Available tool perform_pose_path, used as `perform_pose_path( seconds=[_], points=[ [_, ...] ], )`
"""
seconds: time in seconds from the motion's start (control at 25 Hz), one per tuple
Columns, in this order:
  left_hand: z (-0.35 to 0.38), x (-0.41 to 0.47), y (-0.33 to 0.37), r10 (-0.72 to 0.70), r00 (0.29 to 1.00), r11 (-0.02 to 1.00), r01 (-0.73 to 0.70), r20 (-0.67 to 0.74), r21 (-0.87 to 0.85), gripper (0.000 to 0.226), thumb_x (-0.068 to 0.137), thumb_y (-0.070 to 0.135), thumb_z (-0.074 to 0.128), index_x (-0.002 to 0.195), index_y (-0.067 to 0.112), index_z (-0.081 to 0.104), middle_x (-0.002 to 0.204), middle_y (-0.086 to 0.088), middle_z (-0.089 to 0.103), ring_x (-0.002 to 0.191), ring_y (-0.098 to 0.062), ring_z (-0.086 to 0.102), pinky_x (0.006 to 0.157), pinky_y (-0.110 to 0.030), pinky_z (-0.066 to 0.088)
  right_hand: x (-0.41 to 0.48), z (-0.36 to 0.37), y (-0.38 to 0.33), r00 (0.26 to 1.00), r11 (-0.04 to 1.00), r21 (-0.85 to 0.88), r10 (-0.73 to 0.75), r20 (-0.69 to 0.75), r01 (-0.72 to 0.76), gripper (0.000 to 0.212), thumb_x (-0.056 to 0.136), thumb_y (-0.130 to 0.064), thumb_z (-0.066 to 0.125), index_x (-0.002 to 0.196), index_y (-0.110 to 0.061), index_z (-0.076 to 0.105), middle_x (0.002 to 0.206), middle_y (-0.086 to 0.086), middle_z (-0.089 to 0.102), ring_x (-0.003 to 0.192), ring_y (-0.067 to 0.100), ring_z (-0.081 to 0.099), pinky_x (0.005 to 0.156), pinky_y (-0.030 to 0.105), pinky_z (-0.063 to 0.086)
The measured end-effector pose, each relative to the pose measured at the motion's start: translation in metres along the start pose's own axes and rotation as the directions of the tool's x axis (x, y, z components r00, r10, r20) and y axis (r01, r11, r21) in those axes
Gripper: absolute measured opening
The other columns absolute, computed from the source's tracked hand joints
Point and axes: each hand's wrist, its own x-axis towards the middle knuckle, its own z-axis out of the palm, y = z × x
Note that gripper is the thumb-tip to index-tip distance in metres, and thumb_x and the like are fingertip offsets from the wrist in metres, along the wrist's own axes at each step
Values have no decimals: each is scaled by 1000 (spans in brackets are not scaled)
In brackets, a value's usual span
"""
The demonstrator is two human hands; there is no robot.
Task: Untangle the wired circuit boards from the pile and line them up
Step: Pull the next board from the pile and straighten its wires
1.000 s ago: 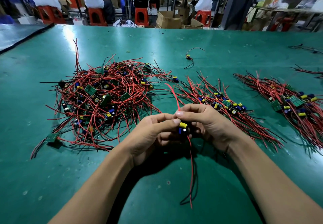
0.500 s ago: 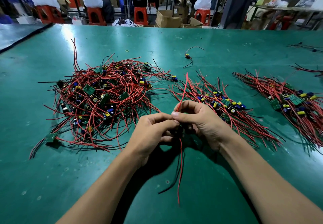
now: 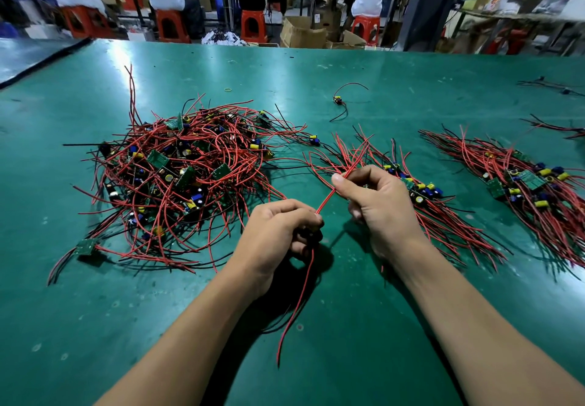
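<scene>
Board [image 3: 311, 234] mostly hidden in left hand [image 3: 273, 231]

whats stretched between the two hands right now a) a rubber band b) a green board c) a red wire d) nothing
c: a red wire runs straight from the gripping left hand up to the right hand, which pinches it.

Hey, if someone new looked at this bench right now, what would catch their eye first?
First, the big tangled pile of red-wired green boards, left of centre on the green table. Then the left hand and right hand in front, both gripping one red wire stretched between them. Two straightened rows lie right.
</scene>
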Motion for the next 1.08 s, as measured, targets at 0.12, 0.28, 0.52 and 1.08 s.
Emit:
perform_pose_path(
  seconds=[0.12, 0.28, 0.52, 1.08],
  points=[
    [-2, 0, 0, -1, 1000, 1000, 0, 27, 17, 25, 78, -4, 65, 59, 12, 69, 58, -4, 59, 47, -11, 56, 41, -18, 41, 3, -3, 1, 997, 999, 27, -20, -71, 22, 27, 82, -12, 80, 69, -19, 58, 50, -5, 44, 38, 8, 30, 37, 17, 23],
    [-2, -1, 1, -8, 999, 1000, 7, 49, 14, 23, 78, -4, 64, 60, 10, 68, 58, -4, 58, 46, -10, 52, 41, -17, 40, 7, -6, -2, 989, 997, 56, -36, -141, 44, 24, 83, -7, 78, 73, -16, 58, 48, -7, 47, 36, 5, 32, 36, 16, 26],
    [-4, -2, 1, -11, 998, 999, 8, 68, 37, 24, 78, -4, 64, 58, 10, 67, 54, -3, 59, 42, -9, 49, 40, -16, 38, 7, -7, -6, 975, 987, 133, -63, -213, 93, 27, 85, 1, 75, 71, -13, 56, 55, -6, 54, 33, -2, 38, 34, 12, 30],
    [-4, 9, -3, -123, 992, 972, 116, -22, -204, 44, 95, 44, 52, 94, 3, 69, 76, -10, 72, 63, -23, 68, 62, -33, 60, 11, -15, -5, 966, 979, 195, 109, -233, -63, 22, 99, -32, 61, 90, -12, 64, 72, -2, 52, 39, 6, 38, 37, 18, 27]
  ],
)
